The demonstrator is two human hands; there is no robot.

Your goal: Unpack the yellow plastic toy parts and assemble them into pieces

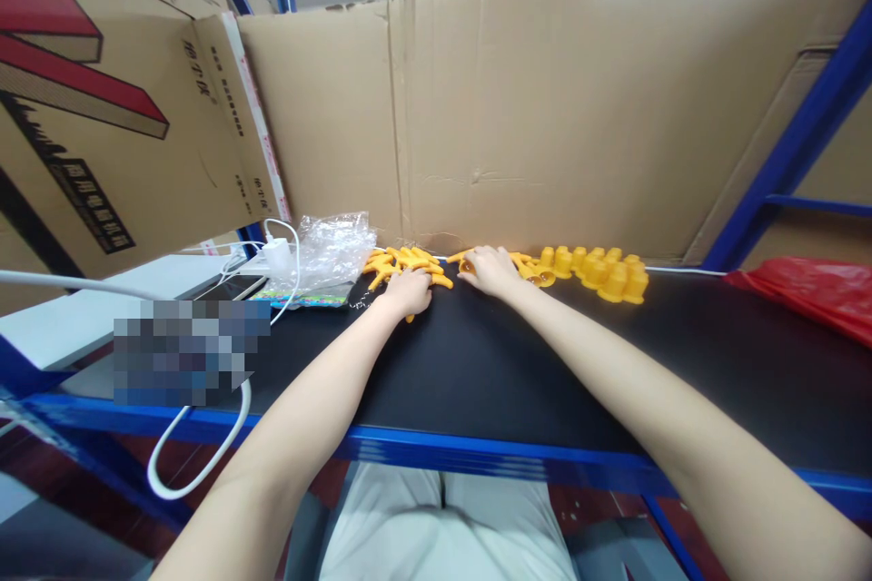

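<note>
My left hand (409, 290) is closed at the edge of a pile of yellow branched plastic pieces (409, 257). Part of a yellow piece pokes out below its fingers, which are partly hidden. To its right, my right hand (491, 270) is curled over a yellow cup-shaped piece (467, 266), whose round opening shows beside the fingertips. More yellow branched pieces (524, 261) and an open-faced yellow cup (545, 279) lie just right of that hand. Several yellow cups (599, 267) stand upside down in rows farther right.
Crumpled clear plastic bags (331, 245) and a white charger with cable (276, 256) lie left on the black tabletop (490, 372). A red plastic bag (810, 286) sits at the right. Tall cardboard (545, 109) stands behind; a blue metal edge (477, 454) runs along the front.
</note>
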